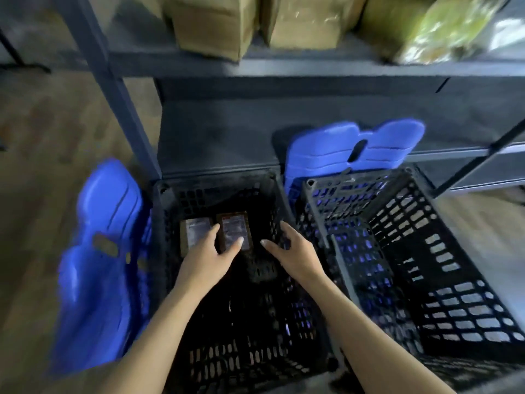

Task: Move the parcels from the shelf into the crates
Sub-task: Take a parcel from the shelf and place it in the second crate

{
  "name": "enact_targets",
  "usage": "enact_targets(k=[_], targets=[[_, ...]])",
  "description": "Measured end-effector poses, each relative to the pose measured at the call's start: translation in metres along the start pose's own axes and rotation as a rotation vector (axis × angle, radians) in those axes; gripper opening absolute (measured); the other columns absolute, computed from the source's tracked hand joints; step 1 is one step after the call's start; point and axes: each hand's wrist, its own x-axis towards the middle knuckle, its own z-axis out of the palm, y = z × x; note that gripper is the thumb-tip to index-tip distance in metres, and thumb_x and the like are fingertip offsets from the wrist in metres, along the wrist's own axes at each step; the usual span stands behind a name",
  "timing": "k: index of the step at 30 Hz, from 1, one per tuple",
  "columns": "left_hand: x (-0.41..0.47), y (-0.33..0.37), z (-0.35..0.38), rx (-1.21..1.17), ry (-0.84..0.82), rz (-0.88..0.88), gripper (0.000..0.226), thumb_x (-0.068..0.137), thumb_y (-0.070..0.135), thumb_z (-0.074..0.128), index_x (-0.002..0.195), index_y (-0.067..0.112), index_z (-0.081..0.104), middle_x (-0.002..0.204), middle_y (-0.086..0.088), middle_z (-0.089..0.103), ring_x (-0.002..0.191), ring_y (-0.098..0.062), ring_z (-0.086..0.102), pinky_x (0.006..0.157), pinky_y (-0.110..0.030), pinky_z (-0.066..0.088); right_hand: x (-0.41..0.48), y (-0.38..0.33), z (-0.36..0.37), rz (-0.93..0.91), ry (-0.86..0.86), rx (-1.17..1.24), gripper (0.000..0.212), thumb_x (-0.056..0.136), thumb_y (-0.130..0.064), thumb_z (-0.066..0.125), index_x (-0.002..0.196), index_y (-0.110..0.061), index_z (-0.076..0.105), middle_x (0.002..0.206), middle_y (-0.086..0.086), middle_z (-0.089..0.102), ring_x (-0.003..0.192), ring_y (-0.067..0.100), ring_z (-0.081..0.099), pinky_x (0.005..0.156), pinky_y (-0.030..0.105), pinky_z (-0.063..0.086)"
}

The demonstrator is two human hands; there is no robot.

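View is motion-blurred; fine detail is limited.

Two black perforated crates stand side by side on the wood-pattern floor (pixel 42 123), in front of a dark metal shelf (pixel 312 66). The left crate (pixel 216 180) holds two small brown parcels, lying flat side by side against its far end with their labels up: the left parcel (pixel 196 227) and the right parcel (pixel 234 226). No parcels are visible in the right crate (pixel 426 223).

The left hand (pixel 210 251) reaches down into the left crate. Its fingers are spread and fairly straight, not curled round anything. The thumb points into the gap between the two parcels and a fingertip lies over the right parcel's label. Cannot tell whether it actually touches.

The right hand (pixel 289 251) is also inside the left crate, near its right wall. Its fingers are loosely extended and apart, and it holds nothing.

On the shelf above are two cardboard parcels (pixel 213 24), standing side by side. To their right is a green-yellow plastic-wrapped parcel (pixel 443 27).

A blue lid flap (pixel 99 251) hangs open at the left side of the left crate. A second blue flap (pixel 355 149) stands open behind the right crate.
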Motion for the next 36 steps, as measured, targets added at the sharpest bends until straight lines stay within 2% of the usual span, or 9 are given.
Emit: enact_targets(k=[4, 9, 12, 17, 20, 25, 32, 36], targets=[[-0.010, 0.057, -0.036, 0.003, 0.071, 0.131, 0.077, 0.086, 0.061, 0.050, 0.148, 0.021, 0.029, 0.152, 0.001, 0.033, 0.137, -0.020, 0.035, 0.105, -0.034, 0.035, -0.015, -0.041, -0.055, -0.075, 0.079, 0.002, 0.081, 0.083, -0.054, 0.068, 0.149, -0.020, 0.036, 0.149, -0.001, 0.045, 0.135, 0.015, 0.043, 0.106, 0.024, 0.036], [-0.020, 0.135, -0.058, 0.009, 0.180, 0.261, 0.075, 0.086, 0.057, 0.053, 0.146, 0.017, 0.033, 0.151, -0.002, 0.036, 0.137, -0.020, 0.035, 0.107, -0.033, 0.031, -0.021, -0.075, -0.124, -0.159, 0.196, 0.039, 0.078, 0.081, -0.050, 0.071, 0.144, -0.012, 0.043, 0.135, 0.000, 0.058, 0.121, 0.014, 0.053, 0.090, 0.019, 0.038], [-0.021, 0.180, -0.058, 0.010, 0.223, 0.317, 0.075, 0.086, 0.054, 0.056, 0.145, 0.015, 0.034, 0.150, -0.003, 0.038, 0.137, -0.020, 0.035, 0.107, -0.032, 0.029, -0.016, -0.087, -0.168, -0.208, 0.207, 0.087, 0.081, 0.082, -0.050, 0.069, 0.148, -0.017, 0.036, 0.149, -0.005, 0.044, 0.137, 0.011, 0.040, 0.101, 0.020, 0.031], [-0.007, 0.251, -0.043, 0.019, 0.283, 0.362, 0.076, 0.085, 0.056, 0.055, 0.145, 0.016, 0.034, 0.150, -0.002, 0.037, 0.137, -0.019, 0.035, 0.106, -0.031, 0.029, 0.006, -0.089, -0.252, -0.277, 0.208, 0.126, 0.083, 0.082, -0.053, 0.068, 0.150, -0.020, 0.033, 0.151, -0.006, 0.041, 0.137, 0.010, 0.038, 0.106, 0.023, 0.035], [0.005, 0.296, -0.024, 0.012, 0.310, 0.362, 0.079, 0.083, 0.060, 0.054, 0.146, 0.017, 0.032, 0.151, 0.000, 0.036, 0.137, -0.019, 0.034, 0.106, -0.033, 0.030, 0.027, -0.082, -0.311, -0.313, 0.218, 0.068, 0.083, 0.082, -0.055, 0.067, 0.150, -0.021, 0.034, 0.147, -0.004, 0.046, 0.121, 0.008, 0.049, 0.087, 0.009, 0.037], [0.026, 0.362, 0.005, -0.027, 0.345, 0.360, 0.081, 0.082, 0.064, 0.052, 0.147, 0.021, 0.029, 0.152, 0.003, 0.034, 0.138, -0.018, 0.033, 0.104, -0.033, 0.031, 0.066, -0.066, -0.404, -0.368, 0.268, 0.013, 0.082, 0.082, -0.054, 0.068, 0.148, -0.018, 0.036, 0.148, -0.001, 0.045, 0.135, 0.018, 0.042, 0.100, 0.024, 0.035], [0.058, 0.409, 0.027, -0.023, 0.366, 0.333, 0.080, 0.083, 0.062, 0.053, 0.147, 0.020, 0.030, 0.151, 0.000, 0.036, 0.136, -0.019, 0.036, 0.101, -0.030, 0.032, 0.121, -0.062, -0.473, -0.387, 0.292, -0.044, 0.077, 0.082, -0.051, 0.069, 0.143, -0.013, 0.043, 0.136, 0.006, 0.057, 0.121, 0.020, 0.055, 0.088, 0.025, 0.040], [0.083, 0.431, 0.035, 0.014, 0.382, 0.332, 0.082, 0.083, 0.063, 0.053, 0.147, 0.018, 0.029, 0.151, 0.000, 0.035, 0.136, -0.020, 0.036, 0.102, -0.031, 0.033, 0.148, -0.065, -0.486, -0.383, 0.280, -0.023, 0.073, 0.081, -0.047, 0.072, 0.141, -0.014, 0.044, 0.133, 0.007, 0.059, 0.120, 0.024, 0.057, 0.095, 0.037, 0.048]])
